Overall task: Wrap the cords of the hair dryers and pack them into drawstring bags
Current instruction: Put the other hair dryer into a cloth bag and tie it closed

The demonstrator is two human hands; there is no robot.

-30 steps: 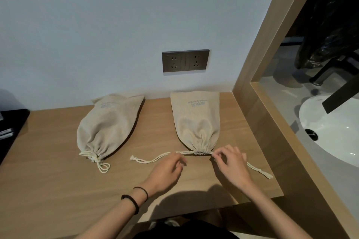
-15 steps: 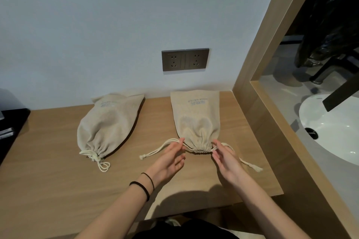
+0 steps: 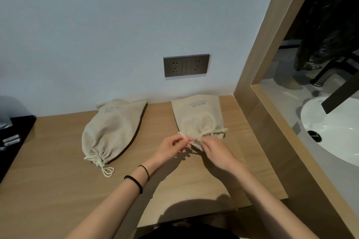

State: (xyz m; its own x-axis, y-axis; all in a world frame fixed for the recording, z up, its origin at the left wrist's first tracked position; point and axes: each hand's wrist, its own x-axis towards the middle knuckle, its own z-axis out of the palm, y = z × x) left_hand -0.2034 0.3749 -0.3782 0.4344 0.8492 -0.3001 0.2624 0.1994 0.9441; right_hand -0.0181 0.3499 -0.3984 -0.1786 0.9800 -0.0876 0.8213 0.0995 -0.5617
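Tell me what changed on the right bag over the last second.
Both cords, stretched out sideways a second ago, were drawn in to the mouth of the right bag; the left hand and right hand now pinch them there. The left bag stayed put.

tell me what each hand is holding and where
The left hand and right hand each pinch the drawstring of the right bag, by its gathered mouth.

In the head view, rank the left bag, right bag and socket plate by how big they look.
Left bag, largest.
Right bag, close behind, its mouth partly covered.
Socket plate, smallest.
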